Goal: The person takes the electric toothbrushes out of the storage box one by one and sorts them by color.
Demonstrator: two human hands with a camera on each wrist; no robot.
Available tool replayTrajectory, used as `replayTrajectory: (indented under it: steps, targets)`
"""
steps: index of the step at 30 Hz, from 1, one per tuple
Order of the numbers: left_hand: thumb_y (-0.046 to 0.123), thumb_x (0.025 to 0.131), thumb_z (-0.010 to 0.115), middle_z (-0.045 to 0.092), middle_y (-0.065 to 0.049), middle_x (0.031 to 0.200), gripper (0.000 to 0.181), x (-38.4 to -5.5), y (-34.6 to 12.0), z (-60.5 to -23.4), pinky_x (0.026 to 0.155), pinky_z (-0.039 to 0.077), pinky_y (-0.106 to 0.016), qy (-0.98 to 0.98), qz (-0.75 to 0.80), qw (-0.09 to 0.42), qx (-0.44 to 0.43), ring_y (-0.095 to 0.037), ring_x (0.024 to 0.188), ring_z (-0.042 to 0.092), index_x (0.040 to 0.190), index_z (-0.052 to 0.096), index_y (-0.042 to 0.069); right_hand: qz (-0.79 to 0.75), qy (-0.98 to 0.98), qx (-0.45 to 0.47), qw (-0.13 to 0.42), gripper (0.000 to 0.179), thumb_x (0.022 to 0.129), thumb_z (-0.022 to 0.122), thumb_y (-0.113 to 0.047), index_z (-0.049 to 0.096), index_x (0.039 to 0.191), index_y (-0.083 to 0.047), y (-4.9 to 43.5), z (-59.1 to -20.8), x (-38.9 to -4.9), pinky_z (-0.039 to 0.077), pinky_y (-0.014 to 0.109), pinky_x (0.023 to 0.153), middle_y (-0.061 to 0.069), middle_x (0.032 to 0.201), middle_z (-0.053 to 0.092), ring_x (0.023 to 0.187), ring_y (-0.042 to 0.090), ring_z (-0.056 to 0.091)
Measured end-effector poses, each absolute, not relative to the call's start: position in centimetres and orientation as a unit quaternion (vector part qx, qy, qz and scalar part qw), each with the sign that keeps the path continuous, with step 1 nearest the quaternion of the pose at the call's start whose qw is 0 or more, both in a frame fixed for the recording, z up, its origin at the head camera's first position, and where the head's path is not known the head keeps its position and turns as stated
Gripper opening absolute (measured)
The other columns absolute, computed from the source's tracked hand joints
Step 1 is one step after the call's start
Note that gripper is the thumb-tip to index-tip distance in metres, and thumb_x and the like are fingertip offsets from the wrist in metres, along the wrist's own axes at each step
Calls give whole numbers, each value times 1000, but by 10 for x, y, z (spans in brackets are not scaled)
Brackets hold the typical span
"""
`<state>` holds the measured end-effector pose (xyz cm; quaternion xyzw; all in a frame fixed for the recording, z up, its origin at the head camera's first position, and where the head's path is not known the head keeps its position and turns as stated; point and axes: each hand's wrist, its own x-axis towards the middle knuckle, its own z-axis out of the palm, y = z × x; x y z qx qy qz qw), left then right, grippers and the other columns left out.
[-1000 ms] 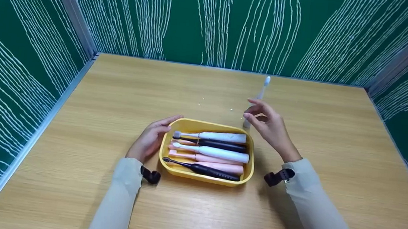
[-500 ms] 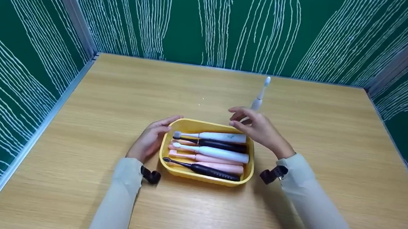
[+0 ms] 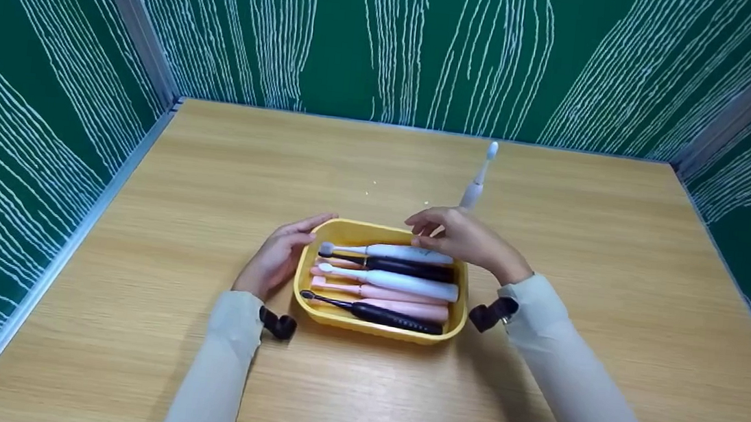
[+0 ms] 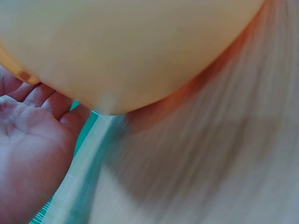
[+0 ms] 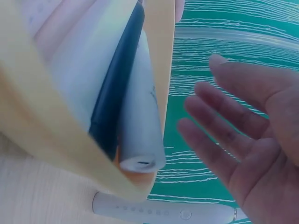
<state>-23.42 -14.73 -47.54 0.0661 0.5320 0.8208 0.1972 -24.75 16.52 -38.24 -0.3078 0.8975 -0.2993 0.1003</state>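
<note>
A yellow plastic basket (image 3: 374, 333) stands on the table, holding several electric toothbrushes laid side by side. Among them are a white one (image 3: 413, 285), a pink one (image 3: 402, 295) and a black one (image 3: 400, 317). My left hand (image 3: 274, 256) holds the basket's left end, thumb at the rim and fingers against the outside. Over the basket's back right edge hovers my right hand (image 3: 466, 239), fingers loosely bent, nothing between them in the right wrist view. Behind it a white electric toothbrush (image 3: 474, 191) stands upright, brush head up; the hand covers its lower part.
The wooden table (image 3: 271, 153) is bounded at the back and sides by green panels (image 3: 337, 35) with white wavy lines. A few tiny pale specks (image 3: 371, 188) lie behind the basket.
My right hand has moved left and toward me, away from the upright toothbrush to above the basket's back edge. The left hand, basket and toothbrushes have stayed in place.
</note>
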Motion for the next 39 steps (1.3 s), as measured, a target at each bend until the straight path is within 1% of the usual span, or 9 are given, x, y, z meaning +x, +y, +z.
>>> replayTrajectory:
  steps: [7,14,22,25,31,37,39]
  targets:
    - [1,97,36,36,-10,154,48,-234,-147,-476,117,32,-33,530,823,195,66,-24,141,35,145,38,0,-269,903,-315,117,32,90,66,-14,66,121,-4,160,-380,-248,57,38,88,12,109,71,96,23,67]
    - [1,97,34,34,-11,155,48,-235,-147,-477,117,30,-34,530,822,194,71,-25,142,33,145,37,-1,-228,915,-306,132,31,90,66,-12,66,121,-6,154,-380,-247,57,38,89,10,110,71,95,23,66]
    - [-1,97,34,36,-10,154,48,-234,-147,-477,115,34,-33,529,823,197,68,-26,141,36,145,39,-1,-205,917,-314,135,29,89,67,-9,68,117,-2,150,-382,-246,57,39,90,14,113,70,96,25,68]
    - [0,97,34,36,-10,154,48,-234,-148,-478,114,36,-32,530,822,195,68,-26,140,37,144,39,-1,-192,921,-309,137,28,89,67,-8,69,116,-3,148,-382,-245,57,39,90,13,111,71,92,23,66]
    - [0,96,36,37,-10,154,48,-235,-147,-478,114,35,-32,532,821,194,67,-25,140,37,144,39,-1,-157,929,-305,140,23,89,66,-8,71,111,-5,144,-383,-244,58,37,86,9,103,71,82,20,61]
    - [1,96,36,35,-10,154,48,-235,-147,-477,116,33,-33,530,823,193,68,-25,141,35,144,38,-1,-115,938,-294,145,23,91,64,-11,71,112,-8,140,-384,-242,56,38,89,7,104,71,85,20,59]
    - [0,96,36,35,-11,155,48,-235,-147,-477,116,32,-34,530,823,194,68,-26,141,35,144,38,-1,-106,937,-300,142,20,91,64,-10,71,108,-7,139,-385,-242,56,37,86,7,101,71,84,20,58]
